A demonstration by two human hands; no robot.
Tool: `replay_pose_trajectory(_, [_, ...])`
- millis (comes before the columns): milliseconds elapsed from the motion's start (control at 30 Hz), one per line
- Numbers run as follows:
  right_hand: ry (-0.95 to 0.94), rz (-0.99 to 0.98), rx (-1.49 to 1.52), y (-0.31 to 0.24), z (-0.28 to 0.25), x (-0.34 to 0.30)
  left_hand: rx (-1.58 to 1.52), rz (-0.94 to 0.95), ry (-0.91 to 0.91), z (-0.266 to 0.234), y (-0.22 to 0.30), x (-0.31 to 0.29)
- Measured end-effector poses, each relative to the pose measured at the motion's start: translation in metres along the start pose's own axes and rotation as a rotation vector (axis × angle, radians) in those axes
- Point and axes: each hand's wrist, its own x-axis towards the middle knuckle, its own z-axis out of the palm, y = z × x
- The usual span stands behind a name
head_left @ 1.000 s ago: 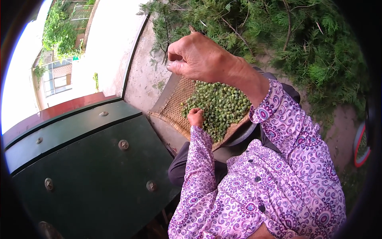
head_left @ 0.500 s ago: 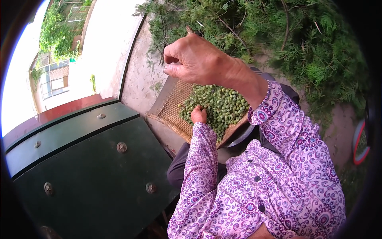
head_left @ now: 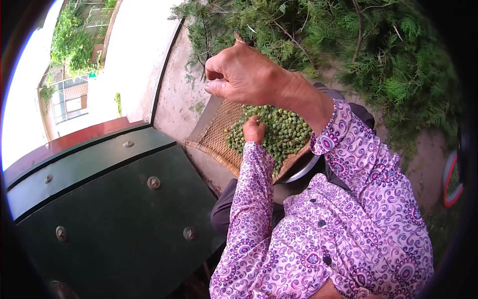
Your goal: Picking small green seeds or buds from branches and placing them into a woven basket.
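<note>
A heap of small, knobbly green seed cones (head_left: 286, 130) lies on a woven winnowing tray (head_left: 215, 130) over my lap. My left hand (head_left: 254, 130) is down at the left part of the heap, its fingers curled and bent among the cones. What those fingers pinch is too small to make out. Raised high above the tray's far side, my right hand (head_left: 246, 74) has its fingers curled in and the thumb below them. Its fingertips are mostly hidden, so anything within that grip does not show.
Cut evergreen branches (head_left: 318, 35) are piled beyond the tray and to the right. A dark green metal door panel (head_left: 114, 219) with studs stands at the left. Under the tray's near edge shows a metal basin (head_left: 303, 172). A red-rimmed round object (head_left: 450, 182) is at far right.
My left hand has shifted slightly away from me and to the right over the cones. My right hand stays almost where it was.
</note>
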Motion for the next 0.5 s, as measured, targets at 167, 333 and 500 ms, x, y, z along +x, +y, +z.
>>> replay_pose_trajectory(167, [0.059, -0.016, -0.009, 0.003, 0.000, 0.002, 0.143, 0.017, -0.085, 0.012, 0.004, 0.008])
replay_pose_trajectory(333, [0.075, -0.009, 0.008, 0.007, -0.004, 0.000, 0.097, -0.075, -0.029, 0.000, 0.001, 0.004])
replay_pose_trajectory(500, [0.067, 0.007, 0.017, 0.005, -0.007, 0.001, -0.452, -0.266, -0.068, -0.025, -0.028, -0.011])
